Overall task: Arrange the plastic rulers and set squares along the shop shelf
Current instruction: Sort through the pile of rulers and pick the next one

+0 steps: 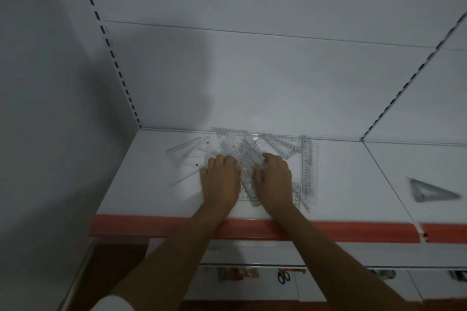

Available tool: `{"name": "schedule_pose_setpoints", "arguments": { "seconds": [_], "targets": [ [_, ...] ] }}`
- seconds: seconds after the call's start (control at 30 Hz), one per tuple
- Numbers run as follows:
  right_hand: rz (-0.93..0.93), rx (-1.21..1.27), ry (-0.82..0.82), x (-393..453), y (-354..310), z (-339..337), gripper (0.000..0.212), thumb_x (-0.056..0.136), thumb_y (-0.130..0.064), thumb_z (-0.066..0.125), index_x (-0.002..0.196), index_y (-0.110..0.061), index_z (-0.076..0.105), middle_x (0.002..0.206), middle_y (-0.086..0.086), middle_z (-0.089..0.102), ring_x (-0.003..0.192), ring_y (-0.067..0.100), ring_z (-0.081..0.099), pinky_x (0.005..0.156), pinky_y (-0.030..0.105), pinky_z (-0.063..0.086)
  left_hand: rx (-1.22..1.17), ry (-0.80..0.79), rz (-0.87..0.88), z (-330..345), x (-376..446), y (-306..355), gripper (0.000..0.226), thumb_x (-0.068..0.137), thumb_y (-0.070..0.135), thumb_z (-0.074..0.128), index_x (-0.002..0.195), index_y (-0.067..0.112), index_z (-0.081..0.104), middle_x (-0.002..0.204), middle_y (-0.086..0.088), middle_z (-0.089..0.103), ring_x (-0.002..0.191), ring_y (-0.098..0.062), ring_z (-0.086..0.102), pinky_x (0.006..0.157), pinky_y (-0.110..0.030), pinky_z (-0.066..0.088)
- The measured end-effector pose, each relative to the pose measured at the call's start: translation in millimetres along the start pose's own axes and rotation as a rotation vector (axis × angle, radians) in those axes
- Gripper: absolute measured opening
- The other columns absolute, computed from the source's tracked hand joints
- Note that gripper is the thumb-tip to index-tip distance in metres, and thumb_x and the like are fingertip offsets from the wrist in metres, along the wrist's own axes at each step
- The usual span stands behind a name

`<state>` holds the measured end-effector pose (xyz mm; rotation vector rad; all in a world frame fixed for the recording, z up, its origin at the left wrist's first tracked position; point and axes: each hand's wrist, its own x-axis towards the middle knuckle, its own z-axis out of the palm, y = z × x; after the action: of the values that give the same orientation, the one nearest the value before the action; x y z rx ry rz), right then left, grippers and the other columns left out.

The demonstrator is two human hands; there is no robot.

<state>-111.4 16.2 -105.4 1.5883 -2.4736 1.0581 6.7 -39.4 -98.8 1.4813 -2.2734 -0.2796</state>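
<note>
A loose heap of clear plastic rulers and set squares lies on the white shop shelf, near the back panel. My left hand rests palm down on the heap's left part, fingers curled over the plastic. My right hand presses on the heap beside it, fingers bent around the pieces between the two hands. A clear set square lies flat to the left of my hands. A long clear ruler lies front to back on the right. A separate set square sits alone on the neighbouring shelf section.
The shelf has a red front strip and a white back panel with slotted uprights on either side. A grey wall closes off the left. On a lower shelf lie black-handled scissors and small packets.
</note>
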Motion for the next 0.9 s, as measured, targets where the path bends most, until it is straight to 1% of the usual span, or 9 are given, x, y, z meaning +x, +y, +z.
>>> {"name": "schedule_pose_setpoints", "arguments": {
  "seconds": [0.1, 0.23, 0.37, 0.47, 0.57, 0.63, 0.73, 0.83, 0.9],
  "targets": [
    [-0.032, 0.054, 0.051, -1.5, 0.7, -4.0, 0.020, 0.095, -0.016, 0.053, 0.107, -0.007, 0.066, 0.100, 0.009, 0.061, 0.092, 0.024, 0.056, 0.080, 0.028, 0.038, 0.008, 0.015, -0.019, 0.4, -0.7, 1.3, 0.019, 0.098, 0.027, 0.046, 0.110, 0.021, 0.059, 0.113, 0.000, 0.057, 0.109, -0.021, 0.048, 0.094, -0.038, 0.037],
    [-0.079, 0.109, 0.159, -3.9, -2.4, -12.3, 0.034, 0.098, -0.028, 0.041, 0.101, -0.011, 0.071, 0.093, 0.004, 0.067, 0.084, 0.018, 0.060, 0.075, 0.022, 0.040, 0.011, 0.050, -0.018, -0.4, -1.3, 1.9, 0.020, 0.098, 0.027, 0.042, 0.103, 0.018, 0.058, 0.106, -0.002, 0.058, 0.104, -0.023, 0.051, 0.089, -0.038, 0.039],
    [0.028, 0.228, 0.236, -7.6, -6.0, -21.8, 0.032, 0.103, -0.029, 0.036, 0.108, -0.013, 0.064, 0.083, -0.009, 0.065, 0.072, 0.008, 0.059, 0.063, 0.021, 0.041, -0.005, 0.006, 0.025, -2.7, -6.5, 5.1, 0.051, 0.091, 0.059, 0.040, 0.119, 0.019, 0.054, 0.117, -0.002, 0.053, 0.112, -0.022, 0.048, 0.093, -0.040, 0.039],
    [0.105, 0.206, 0.213, -6.5, -3.9, -17.3, 0.016, 0.101, -0.027, 0.040, 0.093, -0.017, 0.051, 0.065, -0.005, 0.057, 0.056, 0.015, 0.056, 0.048, 0.027, 0.039, 0.094, -0.077, 0.023, -2.2, -6.7, 6.0, 0.077, 0.077, 0.078, 0.042, 0.128, 0.021, 0.049, 0.126, -0.002, 0.046, 0.118, -0.020, 0.041, 0.097, -0.039, 0.036],
    [0.112, 0.231, 0.163, -4.8, -3.7, -13.2, 0.014, 0.099, -0.026, 0.047, 0.087, -0.018, 0.047, 0.073, -0.002, 0.057, 0.065, 0.017, 0.056, 0.055, 0.030, 0.042, 0.072, -0.041, 0.000, -2.5, -6.2, 6.3, 0.070, 0.078, 0.074, 0.049, 0.121, 0.019, 0.050, 0.120, -0.002, 0.048, 0.113, -0.020, 0.043, 0.095, -0.038, 0.039],
    [0.087, 0.260, 0.175, -5.0, -3.0, -12.8, 0.012, 0.097, -0.023, 0.049, 0.098, -0.012, 0.054, 0.088, 0.003, 0.060, 0.081, 0.019, 0.058, 0.070, 0.033, 0.047, -0.004, -0.012, -0.017, -3.0, -7.1, 6.0, 0.067, 0.075, 0.069, 0.058, 0.117, 0.018, 0.050, 0.116, -0.001, 0.050, 0.110, -0.019, 0.046, 0.094, -0.037, 0.040],
    [0.037, 0.265, 0.153, -8.4, -3.7, -13.1, 0.031, 0.097, -0.022, 0.050, 0.124, -0.007, 0.052, 0.111, 0.008, 0.055, 0.102, 0.018, 0.051, 0.091, 0.033, 0.041, -0.140, 0.038, -0.046, -6.6, -10.4, 8.7, 0.067, 0.068, 0.059, 0.069, 0.116, 0.017, 0.047, 0.108, 0.002, 0.055, 0.102, -0.018, 0.051, 0.091, -0.036, 0.041],
    [-0.029, 0.244, 0.155, -10.5, -3.8, -13.4, 0.040, 0.097, -0.023, 0.049, 0.134, -0.009, 0.045, 0.116, 0.007, 0.047, 0.102, 0.012, 0.044, 0.093, 0.028, 0.035, -0.117, 0.091, -0.019, -9.0, -14.6, 12.0, 0.069, 0.067, 0.057, 0.069, 0.117, 0.015, 0.046, 0.102, 0.001, 0.060, 0.095, -0.019, 0.057, 0.090, -0.036, 0.039],
    [-0.038, 0.297, 0.195, -10.4, -2.7, -15.4, 0.036, 0.096, -0.014, 0.051, 0.132, -0.007, 0.047, 0.114, 0.004, 0.040, 0.098, 0.008, 0.044, 0.086, 0.021, 0.041, -0.092, 0.116, -0.033, -10.0, -16.0, 13.3, 0.072, 0.067, 0.059, 0.067, 0.119, 0.014, 0.046, 0.101, 0.000, 0.062, 0.095, -0.020, 0.059, 0.092, -0.036, 0.037]
  ]
}}
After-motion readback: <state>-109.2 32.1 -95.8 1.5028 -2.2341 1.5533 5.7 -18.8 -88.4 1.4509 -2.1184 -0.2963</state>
